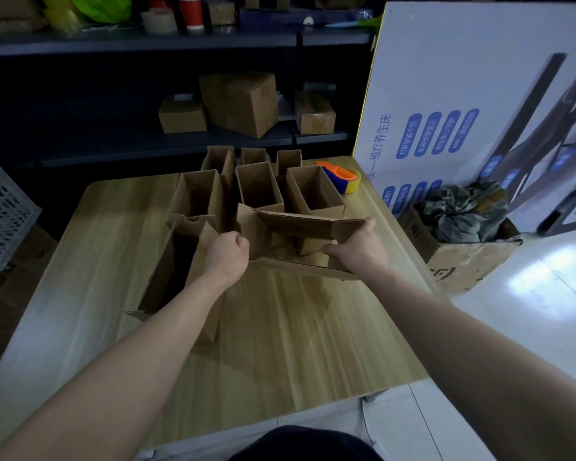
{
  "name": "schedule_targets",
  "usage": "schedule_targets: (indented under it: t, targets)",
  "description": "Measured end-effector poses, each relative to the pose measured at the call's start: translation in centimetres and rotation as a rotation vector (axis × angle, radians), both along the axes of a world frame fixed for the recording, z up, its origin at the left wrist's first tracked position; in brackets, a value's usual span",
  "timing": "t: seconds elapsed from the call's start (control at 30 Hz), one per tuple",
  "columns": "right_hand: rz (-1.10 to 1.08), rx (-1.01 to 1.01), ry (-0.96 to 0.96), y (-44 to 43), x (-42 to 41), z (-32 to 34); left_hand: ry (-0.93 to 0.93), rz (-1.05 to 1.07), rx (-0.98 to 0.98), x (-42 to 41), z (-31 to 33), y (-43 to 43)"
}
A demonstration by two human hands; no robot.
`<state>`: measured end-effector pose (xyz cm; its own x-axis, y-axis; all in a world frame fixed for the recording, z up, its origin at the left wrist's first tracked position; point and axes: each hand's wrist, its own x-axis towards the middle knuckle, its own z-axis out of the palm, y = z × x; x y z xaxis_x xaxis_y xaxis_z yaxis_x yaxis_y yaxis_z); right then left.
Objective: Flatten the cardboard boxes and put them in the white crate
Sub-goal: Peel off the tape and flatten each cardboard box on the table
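Both my hands hold one brown cardboard box (300, 227) over the middle of the wooden table (296, 327). My left hand (228, 256) is closed on its left flap. On the box's right end sits my right hand (359, 246), thumb on the upper edge and fingers underneath. The box looks partly collapsed, with its flaps splayed out. Behind it, several open upright boxes (258, 184) stand in rows. A larger opened box (180, 271) lies on its side at the left. The white crate (0, 207) shows at the far left edge, beside the table.
A tape dispenser (341, 178) lies at the table's back right. On the floor to the right, a worn cardboard box (463, 261) holds dark cloth. A big printed white board (479, 94) leans behind it. Dark shelves (180, 138) with boxes stand behind the table.
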<state>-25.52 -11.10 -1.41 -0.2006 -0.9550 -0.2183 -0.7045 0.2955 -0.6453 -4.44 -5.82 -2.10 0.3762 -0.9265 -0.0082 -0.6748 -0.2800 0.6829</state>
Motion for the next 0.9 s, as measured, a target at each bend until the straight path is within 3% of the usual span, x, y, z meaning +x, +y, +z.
schedule_targets:
  t: [0.17, 0.27, 0.37, 0.5, 0.6, 0.7, 0.83, 0.9]
  targets:
    - [0.114, -0.006, 0.027, 0.0, -0.5, 0.1, 0.019, 0.061, 0.037, 0.1, -0.8, -0.3]
    - [0.225, 0.154, -0.144, 0.0, -1.2, 1.3, 0.067, 0.157, 0.073, 0.5, -1.1, -0.5]
    - [0.425, 0.423, -0.278, 0.0, -2.7, 2.8, 0.287, 0.239, 0.101, 0.4, -1.1, -0.6]
    - [0.540, 0.614, -0.289, -0.2, -4.5, 2.5, 0.624, 0.252, 0.081, 0.3, -1.4, -0.7]
    - [0.295, 0.455, -0.479, -0.9, -5.4, 1.7, 0.665, 0.144, 0.090, 0.9, -1.6, -0.2]
    - [0.069, 0.266, -0.344, -1.7, -6.2, 1.2, 0.849, 0.093, 0.064, 0.8, -1.4, 0.3]
    - [0.177, 0.545, -0.417, -1.7, -7.1, 0.6, 0.913, 0.055, 0.026, 0.7, -1.0, 0.5]
    - [0.136, 0.592, -0.431, -1.3, -6.9, 0.4, 0.918, 0.033, 0.004, 0.6, -0.9, 0.6]
